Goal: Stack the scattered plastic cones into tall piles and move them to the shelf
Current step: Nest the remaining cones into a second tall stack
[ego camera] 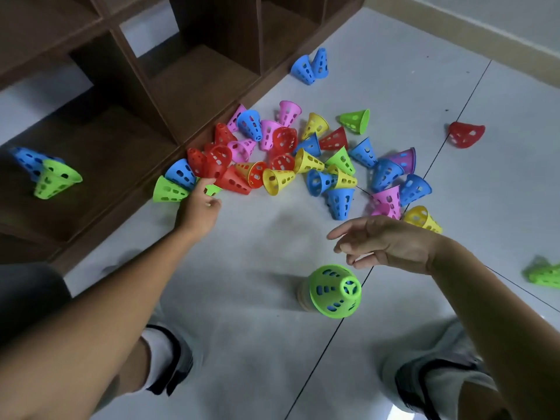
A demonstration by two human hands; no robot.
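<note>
— Where does the heap of cones lie?
— On the floor, beyond both hands, against the foot of the shelf.
— And the stack?
— Upright, just below the right hand, well right of the left hand.
— Any in the shelf?
— Two cones, in a compartment left of the left hand.

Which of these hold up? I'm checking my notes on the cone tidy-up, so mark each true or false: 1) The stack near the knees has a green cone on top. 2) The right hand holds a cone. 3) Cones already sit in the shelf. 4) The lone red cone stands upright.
1) True: the stack is topped by a green cone.
2) False: the right hand is open and holds nothing.
3) True: a green cone and a blue cone lie in a shelf compartment.
4) False: the lone red cone lies on its side.
</note>
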